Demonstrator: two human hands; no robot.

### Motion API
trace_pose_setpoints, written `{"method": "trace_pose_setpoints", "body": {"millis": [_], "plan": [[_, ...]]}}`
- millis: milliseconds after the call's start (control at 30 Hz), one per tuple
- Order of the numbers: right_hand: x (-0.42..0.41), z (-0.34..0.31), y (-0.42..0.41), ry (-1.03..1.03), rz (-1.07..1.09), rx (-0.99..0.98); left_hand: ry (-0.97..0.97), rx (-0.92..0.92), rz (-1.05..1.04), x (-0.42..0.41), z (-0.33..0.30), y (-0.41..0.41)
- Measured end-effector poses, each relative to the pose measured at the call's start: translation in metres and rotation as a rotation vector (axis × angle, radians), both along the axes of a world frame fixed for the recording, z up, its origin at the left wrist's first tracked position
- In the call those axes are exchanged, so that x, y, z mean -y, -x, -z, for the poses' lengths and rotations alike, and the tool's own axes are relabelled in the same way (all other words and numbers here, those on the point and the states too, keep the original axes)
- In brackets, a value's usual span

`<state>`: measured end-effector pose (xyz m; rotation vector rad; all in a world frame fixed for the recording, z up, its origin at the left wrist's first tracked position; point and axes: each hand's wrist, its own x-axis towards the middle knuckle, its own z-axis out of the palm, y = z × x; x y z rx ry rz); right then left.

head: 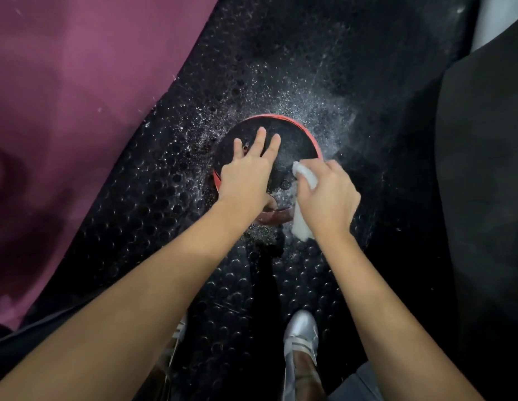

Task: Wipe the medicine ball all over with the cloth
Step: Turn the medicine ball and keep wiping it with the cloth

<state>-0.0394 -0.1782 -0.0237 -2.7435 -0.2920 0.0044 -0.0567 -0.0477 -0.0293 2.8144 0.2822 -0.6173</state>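
Observation:
A black medicine ball [292, 140] with red bands sits on the studded black floor mat [153, 198] in the middle of the head view. My left hand [246, 175] lies flat on top of the ball, fingers straight and spread. My right hand [327, 195] grips a white cloth [305, 176] and presses it against the ball's right near side. A tail of the cloth hangs below my wrist. The ball's near side is hidden under my hands.
White dust or droplets speckle the mat around the ball. A purple surface [72, 96] fills the left. A dark upholstered object [483, 169] stands at the right. My silver shoes [301, 337] are on the mat below the ball.

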Motion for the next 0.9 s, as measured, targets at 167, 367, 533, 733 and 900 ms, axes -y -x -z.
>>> {"method": "trace_pose_setpoints", "body": {"millis": [167,367,533,733,900], "plan": [[-0.018,-0.002,-0.019,0.092,-0.011,0.05,-0.026,0.024,0.016,0.004,-0.001,-0.008],[-0.001,-0.003,-0.025,0.088,0.038,-0.011,-0.013,-0.009,0.016,0.002,-0.002,-0.009],[-0.019,-0.002,-0.027,0.059,-0.057,0.022,-0.011,0.025,0.032,0.0,0.001,-0.005],[-0.009,-0.004,-0.052,0.052,-0.013,-0.081,0.105,-0.004,0.272,-0.042,-0.003,-0.014],[-0.014,-0.006,-0.069,0.07,-0.026,-0.107,0.156,0.078,0.237,-0.046,0.009,-0.016]]}}
